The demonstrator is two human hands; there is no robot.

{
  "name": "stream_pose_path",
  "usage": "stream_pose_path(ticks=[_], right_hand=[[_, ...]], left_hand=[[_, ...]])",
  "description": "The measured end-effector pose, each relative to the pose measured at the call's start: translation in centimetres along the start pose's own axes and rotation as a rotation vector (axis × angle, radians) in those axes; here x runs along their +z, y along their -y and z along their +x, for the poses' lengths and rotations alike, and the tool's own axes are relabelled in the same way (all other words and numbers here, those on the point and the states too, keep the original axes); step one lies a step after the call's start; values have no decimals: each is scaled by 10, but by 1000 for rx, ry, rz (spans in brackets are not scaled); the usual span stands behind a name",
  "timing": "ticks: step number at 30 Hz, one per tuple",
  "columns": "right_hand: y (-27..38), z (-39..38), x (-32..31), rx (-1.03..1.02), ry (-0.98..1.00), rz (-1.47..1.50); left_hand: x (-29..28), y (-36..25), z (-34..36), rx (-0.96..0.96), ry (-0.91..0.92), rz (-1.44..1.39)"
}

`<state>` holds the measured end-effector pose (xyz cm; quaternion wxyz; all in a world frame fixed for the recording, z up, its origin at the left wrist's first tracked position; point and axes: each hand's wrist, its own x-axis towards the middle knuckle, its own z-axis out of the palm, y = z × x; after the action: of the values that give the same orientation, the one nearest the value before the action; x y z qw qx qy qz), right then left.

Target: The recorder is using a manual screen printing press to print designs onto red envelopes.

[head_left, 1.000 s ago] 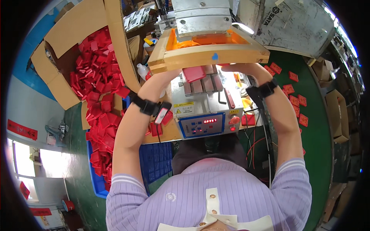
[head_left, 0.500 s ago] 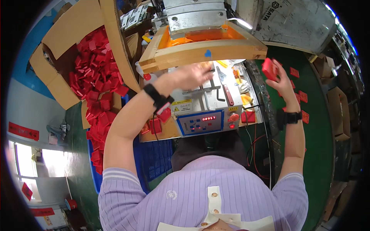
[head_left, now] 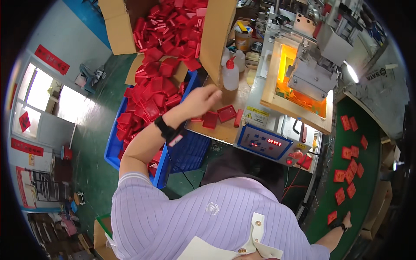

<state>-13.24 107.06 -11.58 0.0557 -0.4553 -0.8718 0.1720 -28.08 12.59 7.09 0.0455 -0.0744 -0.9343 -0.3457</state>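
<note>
My left hand (head_left: 203,102) hangs over the bench edge beside red plastic cases (head_left: 226,113), just below a white squeeze bottle with red cap (head_left: 230,77); its fingers are loosely bent and apart, with nothing visible in them. At the lower right, my right hand (head_left: 346,221) is small and angled over the green belt (head_left: 320,225), next to a printed red piece (head_left: 332,217); whether it holds anything is unclear. The machine (head_left: 266,143) carries a wooden screen frame (head_left: 294,113) with orange mesh under a metal head.
Red cases pile in a cardboard box (head_left: 113,24) and blue crate (head_left: 112,148) at the left. The wooden bench (head_left: 206,132) meets the machine, with bottles and tins behind. Printed pieces lie scattered along the belt. Cables hang below the machine; a lamp (head_left: 352,72) is lit behind it.
The view has turned. My left hand has left the machine for the bench's left part. My right hand, which held a red case half a second ago, has dropped down toward the belt.
</note>
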Motion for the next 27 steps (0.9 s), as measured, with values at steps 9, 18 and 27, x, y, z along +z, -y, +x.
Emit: stream_pose_path(ticks=[9, 18, 27], right_hand=[[5, -36, -36, 63, -112, -167], [28, -30, -101, -268, -320, 14], [306, -71, -39, -651, 90, 382]], left_hand=[[-8, 205, 104, -55, -62, 895], [-14, 247, 134, 168, 77, 1331], [-48, 192, 90, 38, -49, 855]])
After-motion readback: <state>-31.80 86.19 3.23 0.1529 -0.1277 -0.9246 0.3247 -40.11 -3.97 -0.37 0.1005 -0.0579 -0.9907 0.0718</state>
